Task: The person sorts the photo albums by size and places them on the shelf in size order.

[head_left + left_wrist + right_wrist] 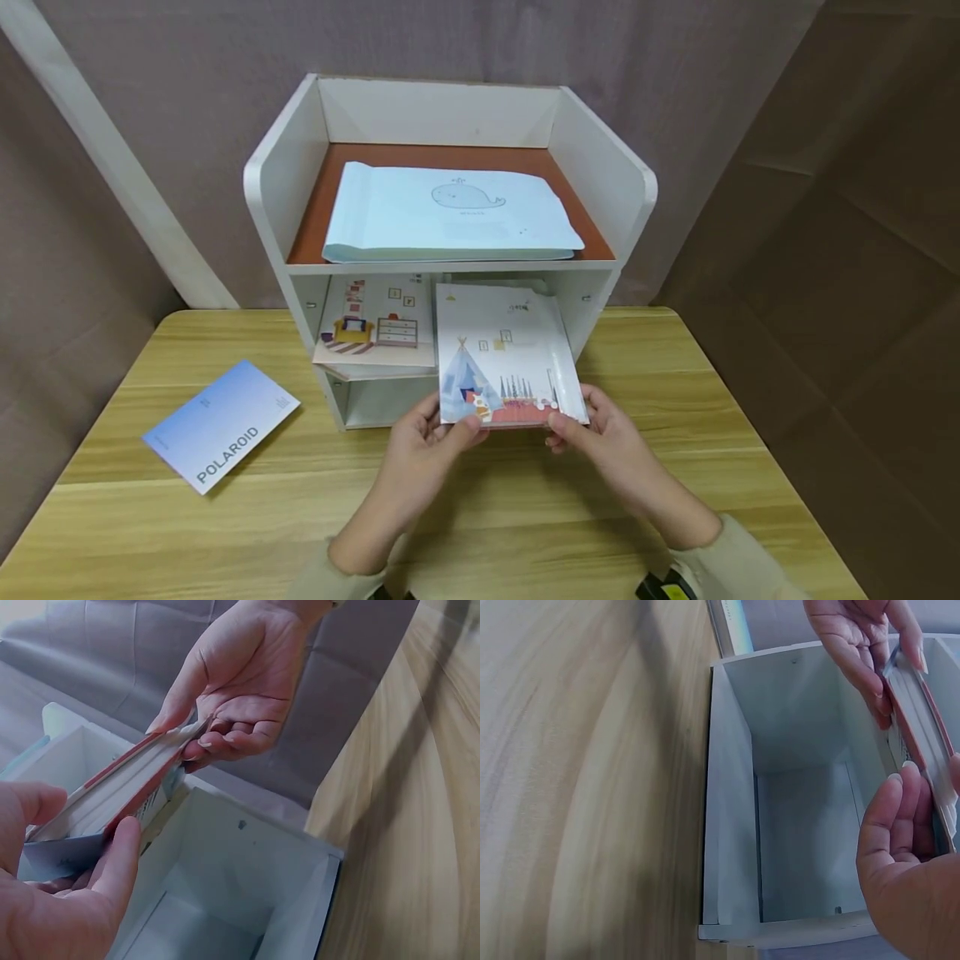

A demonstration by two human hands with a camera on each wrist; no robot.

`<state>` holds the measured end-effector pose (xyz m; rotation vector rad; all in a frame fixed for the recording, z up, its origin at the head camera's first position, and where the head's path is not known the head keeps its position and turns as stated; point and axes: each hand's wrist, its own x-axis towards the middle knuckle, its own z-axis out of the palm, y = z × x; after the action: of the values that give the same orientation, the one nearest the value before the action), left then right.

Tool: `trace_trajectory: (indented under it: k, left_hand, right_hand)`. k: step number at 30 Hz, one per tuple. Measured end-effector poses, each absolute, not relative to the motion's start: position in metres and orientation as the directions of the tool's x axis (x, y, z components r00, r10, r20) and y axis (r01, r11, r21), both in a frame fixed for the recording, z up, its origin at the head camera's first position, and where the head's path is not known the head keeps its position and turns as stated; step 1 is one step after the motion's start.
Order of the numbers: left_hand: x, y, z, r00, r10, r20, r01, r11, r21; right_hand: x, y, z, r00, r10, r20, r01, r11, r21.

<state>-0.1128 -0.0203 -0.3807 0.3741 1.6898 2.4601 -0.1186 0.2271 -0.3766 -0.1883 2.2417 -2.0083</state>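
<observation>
Both hands grip a notebook (510,350) by its near corners, thumbs on the cover and fingers underneath. Its cover shows a blue tent, a small animal and a red strip. My left hand (423,446) holds the left corner, my right hand (615,437) the right one. The far part of the notebook lies inside the middle compartment of a white shelf unit (262,192), while its near edge sticks out in front. White page edges (120,787) show between the covers in the left wrist view. Beside it in that compartment lies another notebook (382,321) with a yellow armchair and drawers on its cover.
A pale blue whale-print book (450,208) lies on the brown top shelf (442,156). Below the notebooks is a lower compartment (802,832). A blue and white POLAROID booklet (221,425) lies left on the wooden table (262,542). Curtains hang behind.
</observation>
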Motion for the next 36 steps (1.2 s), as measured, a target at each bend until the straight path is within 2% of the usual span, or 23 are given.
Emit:
trace_trajectory:
  k: [9, 17, 36]
  left_hand:
    - [-0.127, -0.019, -0.38, -0.974, 0.217, 0.068, -0.01, -0.339, 0.941]
    - [-0.143, -0.018, -0.377, -0.972, 0.232, -0.036, -0.107, -0.301, 0.947]
    - [-0.165, -0.011, -0.379, -0.967, 0.242, -0.077, -0.176, -0.422, 0.889]
  right_hand:
    - [-0.13, 0.222, -0.371, -0.988, -0.144, -0.051, 0.039, 0.082, -0.996]
    - [-0.143, 0.212, -0.368, -0.994, -0.104, -0.04, 0.038, 0.02, -0.999]
    - [-0.159, 0.196, -0.364, -0.993, 0.081, -0.08, 0.084, 0.055, -0.995]
